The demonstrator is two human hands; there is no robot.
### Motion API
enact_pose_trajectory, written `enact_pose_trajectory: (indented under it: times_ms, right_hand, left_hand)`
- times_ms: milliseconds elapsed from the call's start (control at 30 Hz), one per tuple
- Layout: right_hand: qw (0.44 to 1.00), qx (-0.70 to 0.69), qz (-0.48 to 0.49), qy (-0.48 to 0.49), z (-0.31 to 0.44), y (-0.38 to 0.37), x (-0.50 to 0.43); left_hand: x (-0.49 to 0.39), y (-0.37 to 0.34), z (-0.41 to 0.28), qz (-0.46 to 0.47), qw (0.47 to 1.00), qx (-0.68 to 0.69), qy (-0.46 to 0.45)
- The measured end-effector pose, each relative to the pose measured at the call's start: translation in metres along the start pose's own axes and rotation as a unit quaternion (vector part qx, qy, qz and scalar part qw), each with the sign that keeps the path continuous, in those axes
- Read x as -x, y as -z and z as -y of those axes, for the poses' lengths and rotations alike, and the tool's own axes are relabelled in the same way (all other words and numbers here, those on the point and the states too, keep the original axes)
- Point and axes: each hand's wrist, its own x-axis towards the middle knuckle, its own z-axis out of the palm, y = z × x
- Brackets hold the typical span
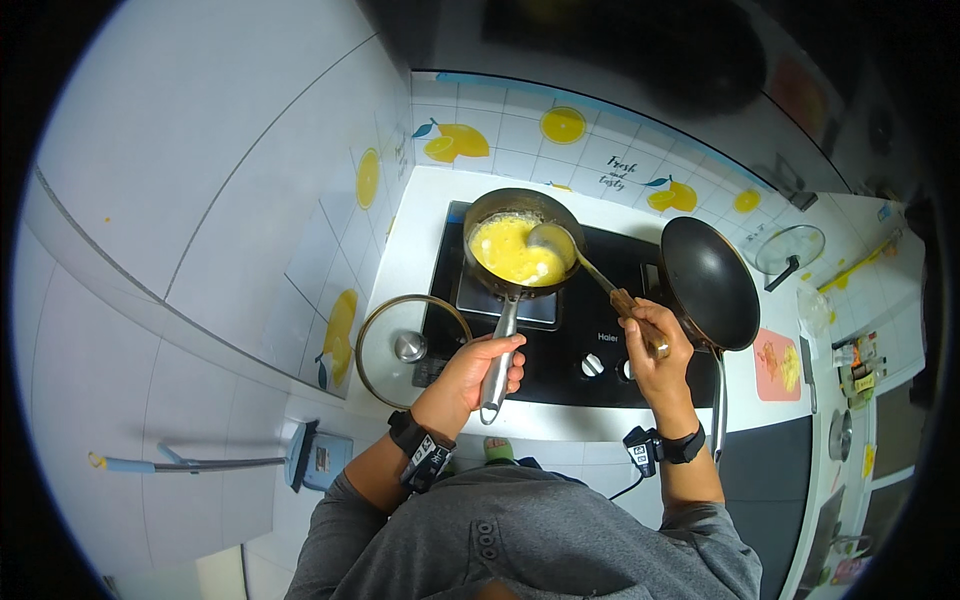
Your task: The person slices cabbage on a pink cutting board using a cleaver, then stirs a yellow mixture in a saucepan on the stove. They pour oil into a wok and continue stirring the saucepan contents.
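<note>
My left hand point(480, 367) grips the metal handle of a deep saucepan point(525, 200) over the left part of the black gas hob point(540, 375). In the pan lies yellow beaten egg point(502, 251), partly set, with paler patches. My right hand point(657, 349) holds the wooden handle of a metal ladle point(551, 238), whose bowl rests in the egg. Left of the saucepan's handle lies a glass lid point(382, 367) with a metal knob, overlapping the hob's edge. A black wok point(709, 281) sits on the right part of the hob, just beyond my right hand.
Right of the hob are a pink cutting board point(766, 386) with chopped food and a knife point(808, 371). Another glass lid point(789, 250) stands by the back wall. Bottles point(862, 375) stand farther right. A tiled wall point(300, 247) bounds the left; a broom and dustpan point(326, 457) are below.
</note>
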Motion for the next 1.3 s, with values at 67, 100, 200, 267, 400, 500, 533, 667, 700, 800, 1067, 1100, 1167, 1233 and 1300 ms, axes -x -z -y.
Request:
enact_pose_trajectory:
  times_ms: [67, 100, 200, 267, 400, 500, 533, 667, 700, 800, 1067, 1100, 1167, 1233, 1300]
  right_hand:
    - [0.992, -0.09, -0.017, -0.091, 0.002, -0.003, 0.001]
    - [0.981, -0.14, -0.024, -0.13, 0.002, -0.004, 0.002]
    - [0.974, -0.198, -0.031, -0.109, -0.001, -0.015, 0.001]
    - [0.989, -0.149, -0.01, -0.009, -0.004, -0.023, 0.0]
    - [0.993, 0.021, 0.046, 0.103, -0.01, -0.027, -0.003]
    - [0.987, 0.043, 0.084, 0.13, -0.016, -0.034, -0.003]
    - [0.985, 0.048, 0.096, 0.135, -0.018, -0.036, -0.002]
    - [0.973, 0.075, 0.132, 0.173, -0.024, -0.043, 0.007]
    - [0.97, 0.086, 0.147, 0.174, -0.025, -0.042, 0.011]
    - [0.964, 0.097, 0.176, 0.175, -0.025, -0.042, 0.021]
    - [0.962, 0.137, 0.207, 0.116, -0.022, -0.039, 0.039]
    - [0.966, 0.133, 0.203, 0.09, -0.021, -0.038, 0.042]
    - [0.977, 0.126, 0.17, 0.023, -0.018, -0.033, 0.052]
    - [0.979, 0.149, 0.138, -0.022, -0.014, -0.027, 0.067]
    - [0.986, 0.138, 0.091, -0.019, -0.009, -0.022, 0.084]
  left_hand:
    - [0.0, 0.0, 0.001, -0.003, 1.0, -0.002, -0.002]
    - [0.0, 0.0, 0.001, -0.001, 1.0, -0.003, 0.0]
    - [0.001, 0.0, 0.0, 0.008, 1.0, 0.001, 0.0]
    - [0.004, 0.0, 0.002, 0.014, 1.0, 0.017, -0.006]
    - [0.009, -0.001, 0.002, 0.005, 1.0, -0.01, -0.019]
    - [0.015, 0.001, 0.001, 0.032, 0.999, -0.021, -0.023]
    - [0.016, 0.002, 0.0, 0.035, 0.999, -0.019, -0.024]
    - [0.022, 0.003, 0.0, 0.021, 0.999, -0.028, -0.036]
    - [0.023, 0.003, 0.0, 0.024, 0.998, -0.032, -0.038]
    - [0.026, 0.004, 0.003, 0.015, 0.998, -0.053, -0.043]
    - [0.031, 0.012, 0.016, 0.045, 0.998, -0.037, -0.01]
    - [0.031, 0.016, 0.018, 0.066, 0.998, -0.015, -0.01]
    - [0.031, 0.024, 0.024, 0.079, 0.997, 0.026, 0.0]
    - [0.031, 0.035, 0.032, 0.058, 0.998, 0.039, 0.0]
    - [0.027, 0.044, 0.042, 0.025, 0.997, 0.076, 0.021]
